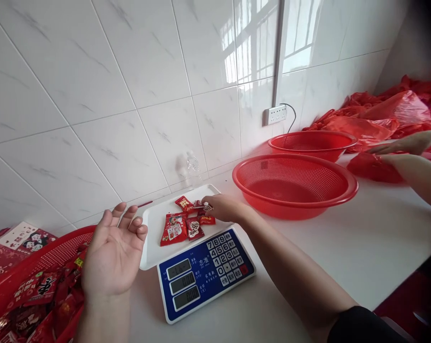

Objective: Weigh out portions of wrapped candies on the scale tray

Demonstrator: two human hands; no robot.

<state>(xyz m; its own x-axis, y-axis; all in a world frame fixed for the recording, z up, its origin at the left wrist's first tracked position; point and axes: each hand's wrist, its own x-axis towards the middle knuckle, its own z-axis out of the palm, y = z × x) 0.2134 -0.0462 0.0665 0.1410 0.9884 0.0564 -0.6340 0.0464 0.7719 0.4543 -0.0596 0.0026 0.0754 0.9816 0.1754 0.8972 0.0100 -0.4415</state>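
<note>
Raised with its palm up, my left hand (115, 252) is empty, its fingers apart and loosely curled. My right hand (222, 207) reaches over the white weighing tray (149, 247), its fingers closed around the end of a small wrapped packet (200, 205); the fingertips are partly hidden. Several red snack packets lie on the tray around it, among them a larger red packet (174, 229) and a small square packet (194, 228). In front of the tray is the scale's blue panel (204, 274), with number keys and three small displays.
A red basket (77, 236) full of red packets stands at the left, beside printed red packaging (20, 238). Two red mesh basins (295, 209) (311, 138) stand to the right. Another person's hands (397, 155) work on red plastic bags (386, 114). A clear bottle (193, 166) is by the wall.
</note>
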